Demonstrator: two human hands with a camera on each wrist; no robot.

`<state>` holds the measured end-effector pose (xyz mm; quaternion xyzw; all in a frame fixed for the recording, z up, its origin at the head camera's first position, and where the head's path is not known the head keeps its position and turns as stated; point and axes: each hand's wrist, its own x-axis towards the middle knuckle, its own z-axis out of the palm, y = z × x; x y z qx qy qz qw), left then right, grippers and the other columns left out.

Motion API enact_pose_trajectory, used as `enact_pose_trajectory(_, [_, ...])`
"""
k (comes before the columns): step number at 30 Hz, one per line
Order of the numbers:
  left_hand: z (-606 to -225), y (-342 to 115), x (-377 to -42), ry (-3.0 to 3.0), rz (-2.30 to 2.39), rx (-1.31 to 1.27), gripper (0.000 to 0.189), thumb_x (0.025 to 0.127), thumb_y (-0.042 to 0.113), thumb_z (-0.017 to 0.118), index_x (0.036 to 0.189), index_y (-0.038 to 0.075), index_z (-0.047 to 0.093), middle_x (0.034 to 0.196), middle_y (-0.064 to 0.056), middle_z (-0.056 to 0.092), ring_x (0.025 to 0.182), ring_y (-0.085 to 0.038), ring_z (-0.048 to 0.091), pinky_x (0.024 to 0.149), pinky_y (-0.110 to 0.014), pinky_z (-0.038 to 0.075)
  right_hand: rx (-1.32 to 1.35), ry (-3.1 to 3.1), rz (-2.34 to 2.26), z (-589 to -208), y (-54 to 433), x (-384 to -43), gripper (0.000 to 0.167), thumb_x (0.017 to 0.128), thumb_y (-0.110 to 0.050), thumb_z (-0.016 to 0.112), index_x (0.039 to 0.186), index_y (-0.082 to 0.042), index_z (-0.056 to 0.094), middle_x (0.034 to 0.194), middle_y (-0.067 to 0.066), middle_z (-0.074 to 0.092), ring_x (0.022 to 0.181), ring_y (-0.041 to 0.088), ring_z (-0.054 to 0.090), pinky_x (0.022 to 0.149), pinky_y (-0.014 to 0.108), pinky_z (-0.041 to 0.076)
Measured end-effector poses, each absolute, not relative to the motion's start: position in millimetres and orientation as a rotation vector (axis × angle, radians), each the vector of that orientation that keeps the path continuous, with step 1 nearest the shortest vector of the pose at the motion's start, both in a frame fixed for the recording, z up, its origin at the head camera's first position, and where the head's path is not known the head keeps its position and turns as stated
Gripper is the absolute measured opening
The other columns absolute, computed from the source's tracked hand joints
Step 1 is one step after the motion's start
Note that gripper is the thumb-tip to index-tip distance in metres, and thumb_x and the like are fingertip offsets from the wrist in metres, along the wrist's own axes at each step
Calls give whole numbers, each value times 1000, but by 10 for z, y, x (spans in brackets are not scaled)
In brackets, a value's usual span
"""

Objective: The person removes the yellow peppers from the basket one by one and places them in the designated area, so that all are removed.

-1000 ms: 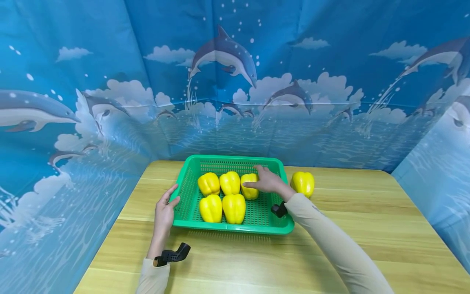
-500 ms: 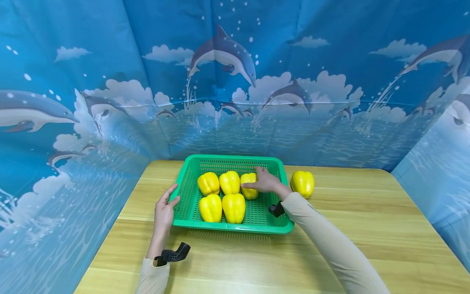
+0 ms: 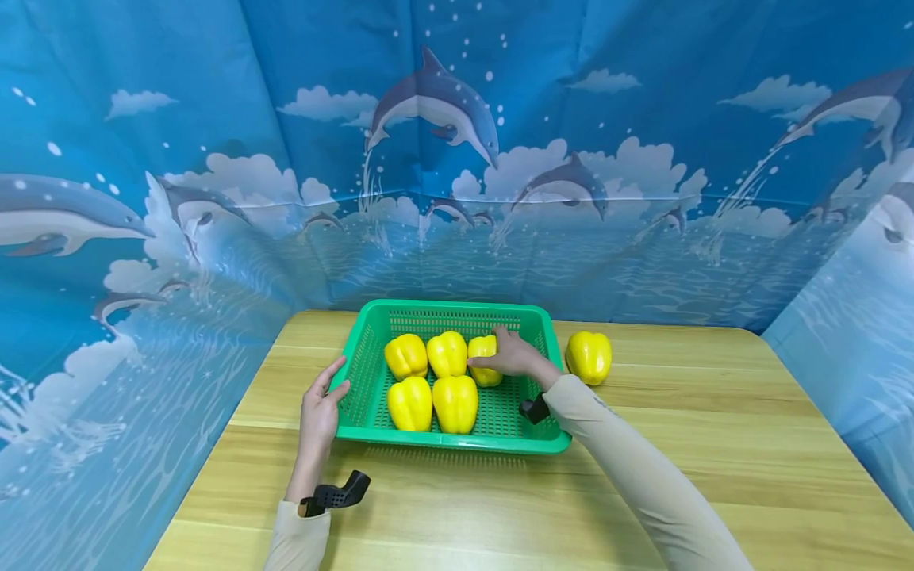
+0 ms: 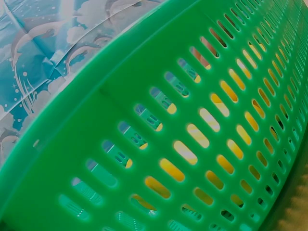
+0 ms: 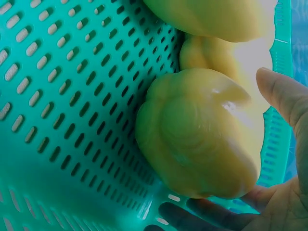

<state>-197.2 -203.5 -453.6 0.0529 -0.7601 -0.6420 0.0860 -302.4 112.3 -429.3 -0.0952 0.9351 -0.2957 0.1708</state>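
A green plastic basket [image 3: 453, 446] holds several yellow bell peppers [image 3: 447, 354] in two rows. My left hand [image 3: 319, 408] rests against its left rim, fingers and thumb spread. In the left wrist view, the slotted basket wall [image 4: 183, 120] fills the picture and no hand shows. My right hand [image 3: 517, 353] reaches inside, beside the back-row right-hand bell pepper [image 3: 482, 373]. In the right wrist view, my right hand [image 5: 284, 192] spreads round this bell pepper [image 5: 199, 134], thumb on one side and fingers low on the other. I cannot tell how firmly it touches.
Another yellow bell pepper [image 3: 589, 357] lies on the wooden table [image 3: 714, 428], right of the basket. A blue dolphin-print curtain [image 3: 457, 246] stands behind the table's back edge. Black wrist mounts [image 3: 336, 496] sit on both forearms.
My right hand and forearm have shifted slightly left over the right-hand bell pepper. The left hand, the basket and the bell pepper outside stay where they were.
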Motion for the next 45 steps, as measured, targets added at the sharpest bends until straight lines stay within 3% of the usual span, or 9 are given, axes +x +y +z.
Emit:
enact_pose_trajectory(14, [-4531, -2035, -1966, -2260, -1920, 147, 43, 100, 11, 47, 143, 11, 45, 151, -12, 29, 141, -27, 15, 110, -51, 13, -231, 2654, -813, -4288, 1101, -3024, 91, 88, -53, 59, 148, 3, 19, 148, 29, 23, 135, 43, 23, 102, 55, 29])
enact_pose_trajectory(26, [-4538, -2044, -1968, -2269, -1911, 154, 42, 100, 12, 47, 143, 13, 45, 151, -10, 30, 141, -28, 16, 109, -51, 14, -187, 2628, -783, -4315, 1081, -3036, 97, 89, -54, 58, 150, 3, 9, 152, 27, 16, 135, 41, 25, 102, 53, 31])
enact_pose_trajectory(34, [-4540, -2039, -1973, -2277, -1903, 162, 43, 100, 13, 48, 143, 14, 45, 151, -8, 30, 141, -28, 16, 109, -51, 15, -185, 2604, -803, -4318, 1086, -3047, 98, 90, -52, 56, 150, 5, 3, 144, 29, 33, 125, 40, 41, 95, 50, 38])
enact_pose_trajectory(45, [-4542, -2040, -1980, -2277, -1905, 155, 43, 100, 13, 47, 143, 14, 44, 151, -7, 31, 141, -26, 15, 110, -50, 15, -172, 2608, -822, -4339, 1088, -3070, 96, 89, -51, 58, 150, 3, 8, 144, 27, 33, 127, 39, 39, 97, 50, 37])
